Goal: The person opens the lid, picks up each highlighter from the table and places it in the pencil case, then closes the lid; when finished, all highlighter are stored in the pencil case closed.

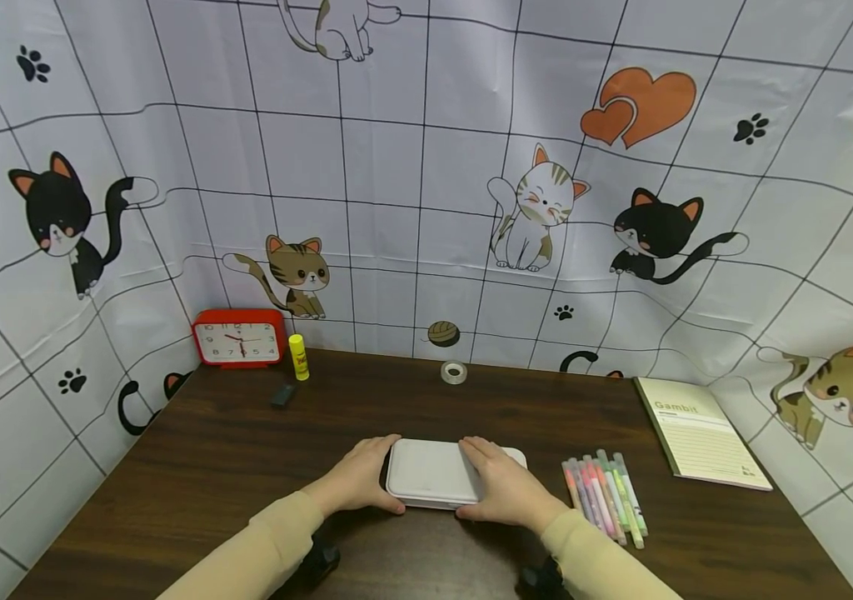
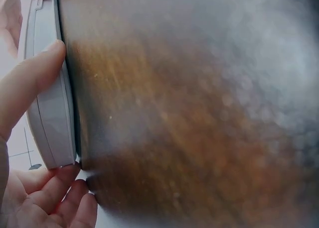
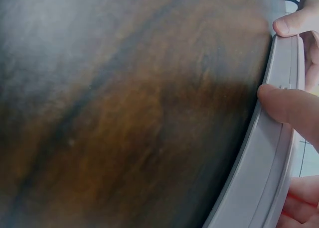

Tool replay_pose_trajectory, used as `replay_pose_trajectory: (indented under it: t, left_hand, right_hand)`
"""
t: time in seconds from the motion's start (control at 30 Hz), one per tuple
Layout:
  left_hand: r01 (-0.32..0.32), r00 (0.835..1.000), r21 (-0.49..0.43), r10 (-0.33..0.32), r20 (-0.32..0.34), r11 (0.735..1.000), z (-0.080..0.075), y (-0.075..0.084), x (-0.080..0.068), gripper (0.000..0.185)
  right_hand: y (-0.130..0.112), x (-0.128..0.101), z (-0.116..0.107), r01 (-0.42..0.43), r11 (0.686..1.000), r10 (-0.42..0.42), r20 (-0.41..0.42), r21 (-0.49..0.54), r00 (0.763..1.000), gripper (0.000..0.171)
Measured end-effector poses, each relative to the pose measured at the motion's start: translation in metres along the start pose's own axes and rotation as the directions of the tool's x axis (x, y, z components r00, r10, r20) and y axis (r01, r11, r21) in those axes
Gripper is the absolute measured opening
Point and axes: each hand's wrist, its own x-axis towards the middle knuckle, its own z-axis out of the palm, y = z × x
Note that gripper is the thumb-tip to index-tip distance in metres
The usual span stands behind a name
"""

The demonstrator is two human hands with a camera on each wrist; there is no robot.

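Observation:
A white rectangular case (image 1: 432,472) with rounded corners lies flat on the dark wooden table, its long side facing me. My left hand (image 1: 355,477) grips its left end, thumb against the front side and fingers around the end. Over the right part, my right hand (image 1: 507,485) holds it with the thumb at the front edge and the fingers across the lid. The left wrist view shows the thumb pressing the side of the case (image 2: 52,121). A seam runs along the side of the case (image 3: 259,163) in the right wrist view, with a small catch near the thumb.
Several pastel markers (image 1: 606,498) lie right of the case, with a notepad (image 1: 700,433) beyond. At the back stand a red clock (image 1: 239,338) and a yellow glue stick (image 1: 298,357). A small dark block (image 1: 283,396) and a tape roll (image 1: 453,372) are also there.

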Motion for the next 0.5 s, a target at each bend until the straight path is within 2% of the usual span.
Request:
replay_pose_trajectory:
  t: [0.2,0.5]
  left_hand:
    - [-0.004,1.0,0.015,0.004,-0.011,1.0,-0.0003,0.0022,-0.0004,0.103]
    - [-0.011,0.999,0.034,0.012,-0.03,0.999,0.0008,0.0025,0.0,0.102]
  right_hand:
    - [-0.002,0.0023,-0.0001,0.011,0.999,-0.012,-0.015,-0.038,1.0,0.091]
    - [-0.0029,0.0071,-0.0009,-0.001,0.997,0.002,0.01,-0.074,1.0,0.091]
